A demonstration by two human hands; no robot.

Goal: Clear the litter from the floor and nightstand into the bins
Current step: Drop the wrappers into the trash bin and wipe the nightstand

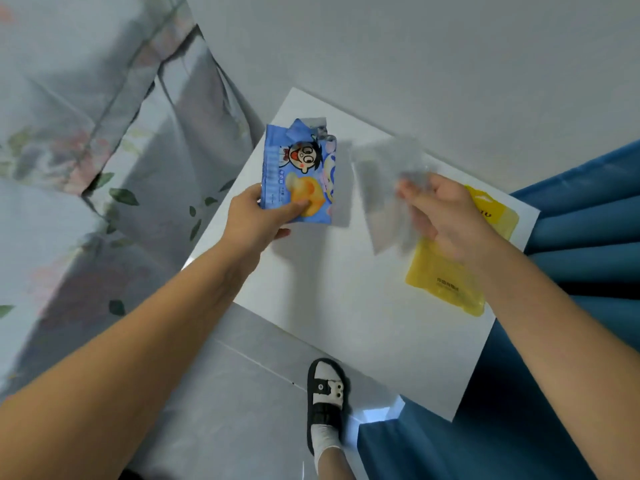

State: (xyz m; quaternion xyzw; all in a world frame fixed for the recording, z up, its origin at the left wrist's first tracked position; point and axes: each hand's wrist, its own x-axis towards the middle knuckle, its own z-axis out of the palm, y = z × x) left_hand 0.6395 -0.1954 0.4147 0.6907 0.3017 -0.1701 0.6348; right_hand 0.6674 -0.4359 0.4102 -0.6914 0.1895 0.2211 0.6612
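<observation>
My left hand grips the lower edge of a blue snack packet with a cartoon face, held upright above the white nightstand. My right hand pinches a clear, blurred plastic wrapper that hangs just above the nightstand top. A yellow pouch lies flat on the right side of the nightstand, partly hidden under my right hand and wrist. No bin is in view.
A bed with a grey floral sheet fills the left side. Blue curtains hang at the right and reach down past the nightstand. My foot in a black-and-white sandal stands on the grey tile floor in front.
</observation>
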